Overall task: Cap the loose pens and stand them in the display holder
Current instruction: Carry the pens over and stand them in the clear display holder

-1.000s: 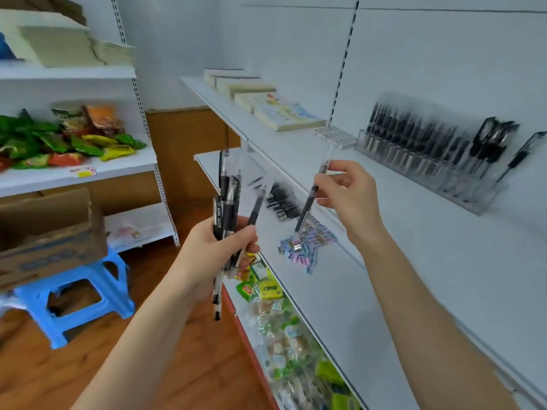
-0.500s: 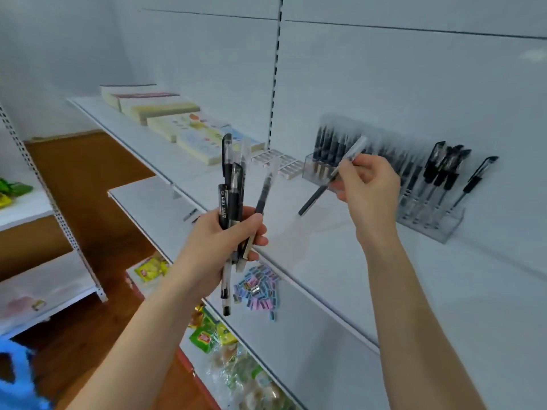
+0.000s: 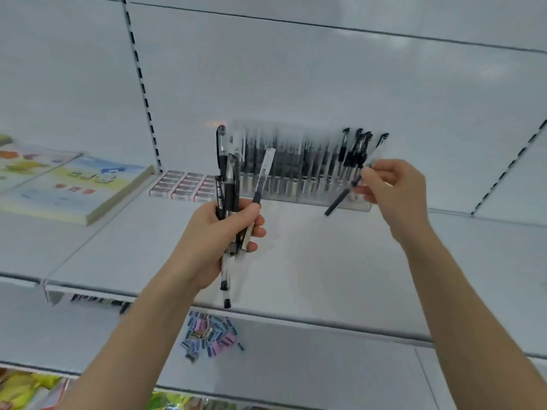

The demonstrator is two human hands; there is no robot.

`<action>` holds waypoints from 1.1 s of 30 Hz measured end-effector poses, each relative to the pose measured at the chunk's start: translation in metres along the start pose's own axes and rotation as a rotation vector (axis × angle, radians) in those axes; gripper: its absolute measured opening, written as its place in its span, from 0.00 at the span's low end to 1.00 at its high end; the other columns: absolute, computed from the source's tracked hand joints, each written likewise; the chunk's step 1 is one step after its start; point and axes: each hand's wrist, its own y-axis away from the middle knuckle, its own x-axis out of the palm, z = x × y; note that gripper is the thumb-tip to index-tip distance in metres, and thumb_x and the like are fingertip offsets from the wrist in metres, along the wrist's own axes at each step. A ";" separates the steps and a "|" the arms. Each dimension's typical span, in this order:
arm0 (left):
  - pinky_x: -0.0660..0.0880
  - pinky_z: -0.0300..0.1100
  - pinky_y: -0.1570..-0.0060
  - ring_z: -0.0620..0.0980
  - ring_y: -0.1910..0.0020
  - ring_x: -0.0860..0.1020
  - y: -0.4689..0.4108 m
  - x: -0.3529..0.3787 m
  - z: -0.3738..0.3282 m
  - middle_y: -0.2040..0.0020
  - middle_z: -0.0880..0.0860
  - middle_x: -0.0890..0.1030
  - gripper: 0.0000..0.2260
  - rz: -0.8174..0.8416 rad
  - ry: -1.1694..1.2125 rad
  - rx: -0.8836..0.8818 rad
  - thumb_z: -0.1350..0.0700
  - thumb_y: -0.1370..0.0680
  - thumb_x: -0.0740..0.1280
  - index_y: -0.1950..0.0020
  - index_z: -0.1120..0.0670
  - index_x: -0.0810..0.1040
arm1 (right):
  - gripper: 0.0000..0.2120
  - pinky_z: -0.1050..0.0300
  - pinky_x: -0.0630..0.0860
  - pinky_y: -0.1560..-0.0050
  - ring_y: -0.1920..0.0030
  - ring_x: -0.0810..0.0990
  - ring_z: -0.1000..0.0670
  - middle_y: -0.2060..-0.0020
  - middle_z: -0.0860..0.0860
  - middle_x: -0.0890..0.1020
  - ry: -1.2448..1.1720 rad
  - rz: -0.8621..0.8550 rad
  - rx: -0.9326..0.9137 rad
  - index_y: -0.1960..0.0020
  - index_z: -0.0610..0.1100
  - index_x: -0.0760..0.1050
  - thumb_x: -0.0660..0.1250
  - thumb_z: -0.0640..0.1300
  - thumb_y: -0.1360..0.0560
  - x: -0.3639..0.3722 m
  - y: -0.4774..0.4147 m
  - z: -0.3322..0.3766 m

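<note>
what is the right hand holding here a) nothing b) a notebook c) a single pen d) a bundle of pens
c: the right hand pinches a single pen in front of the display holder, while the bundle of pens is in the left hand.
</note>
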 end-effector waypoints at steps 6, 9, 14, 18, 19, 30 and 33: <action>0.75 0.34 0.74 0.42 0.71 0.79 -0.019 0.012 0.001 0.64 0.53 0.78 0.05 0.080 0.020 -0.023 0.60 0.25 0.65 0.51 0.60 0.76 | 0.06 0.58 0.79 0.58 0.67 0.83 0.56 0.57 0.44 0.81 0.078 -0.088 -0.105 0.58 0.50 0.70 0.64 0.40 0.25 -0.005 -0.030 0.009; 0.74 0.34 0.74 0.41 0.72 0.78 -0.025 0.015 0.001 0.64 0.53 0.76 0.07 0.062 0.029 -0.021 0.61 0.25 0.65 0.49 0.61 0.76 | 0.04 0.60 0.79 0.59 0.67 0.82 0.56 0.59 0.47 0.80 0.130 -0.064 -0.166 0.55 0.46 0.70 0.63 0.39 0.25 0.006 -0.049 0.014; 0.75 0.34 0.74 0.41 0.72 0.79 -0.034 0.015 -0.001 0.64 0.53 0.77 0.04 0.030 0.024 -0.004 0.60 0.25 0.66 0.52 0.58 0.76 | 0.03 0.66 0.77 0.61 0.68 0.80 0.60 0.65 0.52 0.77 0.207 0.022 -0.217 0.53 0.44 0.70 0.62 0.38 0.24 0.030 -0.074 0.012; 0.76 0.34 0.73 0.40 0.71 0.79 -0.038 0.015 -0.001 0.63 0.53 0.77 0.04 0.014 0.012 0.006 0.60 0.26 0.66 0.53 0.58 0.76 | 0.03 0.73 0.73 0.67 0.60 0.81 0.50 0.59 0.45 0.79 0.290 0.101 -0.209 0.50 0.42 0.70 0.61 0.37 0.24 0.044 -0.087 0.006; 0.76 0.34 0.73 0.40 0.71 0.79 -0.039 0.014 -0.001 0.63 0.53 0.77 0.04 0.011 0.008 0.008 0.60 0.26 0.66 0.52 0.58 0.76 | 0.04 0.73 0.74 0.67 0.58 0.81 0.47 0.57 0.43 0.79 0.316 0.118 -0.207 0.50 0.42 0.70 0.61 0.37 0.24 0.045 -0.089 0.004; 0.76 0.34 0.72 0.41 0.70 0.80 -0.048 0.018 0.004 0.63 0.53 0.79 0.02 0.020 0.005 0.017 0.60 0.26 0.66 0.55 0.56 0.76 | 0.08 0.47 0.76 0.46 0.54 0.81 0.42 0.59 0.45 0.79 0.524 0.220 -0.188 0.46 0.36 0.72 0.60 0.39 0.23 0.060 -0.094 -0.011; 0.76 0.34 0.72 0.42 0.69 0.80 -0.049 0.020 0.005 0.64 0.52 0.79 0.01 0.018 0.012 0.016 0.60 0.26 0.66 0.55 0.56 0.76 | 0.07 0.47 0.76 0.48 0.54 0.81 0.41 0.56 0.41 0.80 0.547 0.224 -0.207 0.48 0.36 0.72 0.59 0.39 0.22 0.060 -0.094 -0.011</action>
